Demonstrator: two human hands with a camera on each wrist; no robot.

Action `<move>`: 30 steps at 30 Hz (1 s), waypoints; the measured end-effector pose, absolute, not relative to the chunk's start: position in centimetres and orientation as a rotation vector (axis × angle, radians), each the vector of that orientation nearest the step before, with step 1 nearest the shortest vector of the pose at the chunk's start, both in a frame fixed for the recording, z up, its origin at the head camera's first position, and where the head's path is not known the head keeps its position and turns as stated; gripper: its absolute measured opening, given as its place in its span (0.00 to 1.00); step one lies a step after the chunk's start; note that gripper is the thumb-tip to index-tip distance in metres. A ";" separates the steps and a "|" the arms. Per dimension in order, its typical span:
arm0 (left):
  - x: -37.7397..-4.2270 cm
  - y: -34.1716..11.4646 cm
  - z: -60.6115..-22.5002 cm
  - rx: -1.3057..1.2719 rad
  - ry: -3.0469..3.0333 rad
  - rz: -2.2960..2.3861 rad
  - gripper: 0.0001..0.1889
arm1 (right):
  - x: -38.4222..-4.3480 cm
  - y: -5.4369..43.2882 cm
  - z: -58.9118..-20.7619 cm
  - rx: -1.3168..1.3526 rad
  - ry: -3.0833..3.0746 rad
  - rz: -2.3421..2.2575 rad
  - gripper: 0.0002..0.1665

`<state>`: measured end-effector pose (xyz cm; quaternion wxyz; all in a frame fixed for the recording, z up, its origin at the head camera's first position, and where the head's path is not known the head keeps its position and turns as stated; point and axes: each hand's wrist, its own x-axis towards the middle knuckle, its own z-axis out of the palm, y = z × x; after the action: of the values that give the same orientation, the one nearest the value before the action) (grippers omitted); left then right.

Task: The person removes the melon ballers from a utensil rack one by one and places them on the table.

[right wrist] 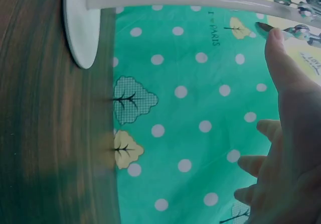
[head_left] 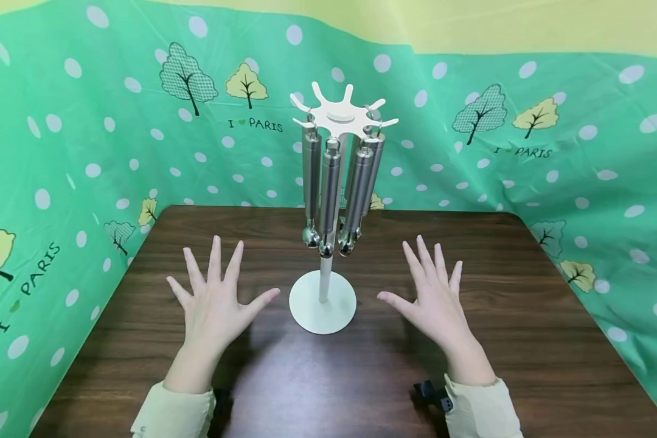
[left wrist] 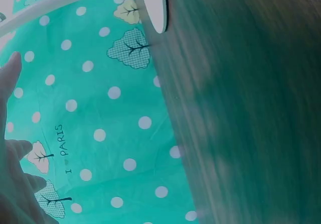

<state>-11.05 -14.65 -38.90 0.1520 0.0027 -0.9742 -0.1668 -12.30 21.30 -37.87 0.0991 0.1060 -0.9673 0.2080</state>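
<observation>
A white stand (head_left: 306, 310) with a round base and thin pole rises mid-table. Its top is a ring of radiating hooks (head_left: 334, 114). From these hang several tools with grey cylindrical handles (head_left: 329, 188) and shiny rounded metal lower ends (head_left: 311, 236); their exact kind does not show. My left hand (head_left: 212, 311) is left of the base, fingers and thumb spread wide, holding nothing. On the other side my right hand (head_left: 439, 304) has its fingers straight and spread, also without anything in it. Both thumbs point inward toward the base, apart from it.
The dark brown wooden table (head_left: 525, 340) ends at a green polka-dot cloth (head_left: 416, 140) with trees, which hangs behind it and along both sides. A small black device (head_left: 432, 394) sits at the right cuff; part of another shows by the left sleeve (head_left: 175, 413).
</observation>
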 end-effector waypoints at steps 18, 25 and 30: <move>-10.2 -14.3 -34.9 -0.100 -2.646 -0.704 0.51 | -11.6 20.7 -35.9 0.426 -2.602 1.105 0.43; -10.4 -13.6 -32.8 -0.298 -2.309 -0.814 0.37 | -11.5 20.0 -34.4 0.373 -2.245 1.257 0.19; -10.8 -12.6 -30.1 -0.485 -2.038 -0.888 0.30 | -11.9 19.4 -33.2 0.460 -1.985 1.410 0.09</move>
<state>-10.77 -12.63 -30.08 0.4197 -0.1936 -0.8129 -0.3543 -11.90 19.43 -33.15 0.3256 0.1754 -0.7574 0.5381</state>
